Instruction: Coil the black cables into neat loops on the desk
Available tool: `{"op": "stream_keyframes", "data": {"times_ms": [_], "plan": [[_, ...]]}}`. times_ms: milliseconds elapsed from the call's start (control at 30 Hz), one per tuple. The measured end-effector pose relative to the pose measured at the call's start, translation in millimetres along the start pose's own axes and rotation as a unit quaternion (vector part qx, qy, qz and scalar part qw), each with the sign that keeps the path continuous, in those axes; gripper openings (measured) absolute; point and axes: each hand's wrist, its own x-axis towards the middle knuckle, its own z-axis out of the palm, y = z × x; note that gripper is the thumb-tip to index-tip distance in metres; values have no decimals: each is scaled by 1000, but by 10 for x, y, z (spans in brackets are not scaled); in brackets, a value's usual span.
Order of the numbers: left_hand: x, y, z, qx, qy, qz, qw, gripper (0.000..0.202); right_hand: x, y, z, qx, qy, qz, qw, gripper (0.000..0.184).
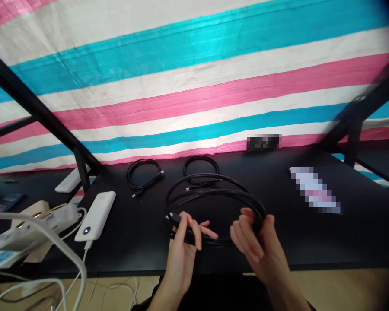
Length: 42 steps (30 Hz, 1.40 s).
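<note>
A black cable hangs in large loose loops between my two hands, just above the front of the dark table. My left hand pinches its near-left part, with a plug end showing beside the fingertips. On the other side, my right hand is wrapped round the gathered strands. Behind the held loops lie two more coiled black cables: one coil to the left with both plug ends showing, and another coil in the middle, partly covered by the held cable.
A white power bank with a cord plugged in lies left, near a white power strip and thick white cords. Black metal bars slant up at both sides. At the back right sit a blurred dark box and a blurred pale object.
</note>
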Motion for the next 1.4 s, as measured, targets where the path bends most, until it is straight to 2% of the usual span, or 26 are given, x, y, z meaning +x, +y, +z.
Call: {"op": "stream_keyframes", "data": {"times_ms": [200,400,500,567,767,867,967,1033,1100,1233,1400], "plan": [[-32,138,-47,79,114,60,988,39,25,15,-140,-155,27,-23,987,33],[-18,175,-132,102,133,21,986,50,-40,-15,-165,-264,28,-53,963,42],[8,192,-172,124,125,-5,984,57,-70,-45,-164,-245,-11,-47,968,44],[12,203,-193,135,118,-9,984,60,-73,-62,-159,-235,-16,-34,971,45],[-82,204,-214,162,81,-68,981,54,-30,-117,-140,-270,57,16,961,38],[-125,193,-231,154,53,-55,985,49,-12,-128,-164,-297,67,32,952,34],[-106,191,-271,100,-17,-29,994,46,6,-109,-207,-298,71,22,952,32],[-69,198,-307,68,-81,-42,994,46,23,-89,-235,-297,70,14,952,30],[-34,209,-340,53,-112,-60,990,48,42,-77,-248,-299,65,6,952,28],[-8,229,-364,33,-111,-77,990,41,68,-96,-208,-330,38,-18,943,24],[-10,251,-317,5,-55,-78,995,26,74,-101,-109,-416,31,-83,905,21]]}}
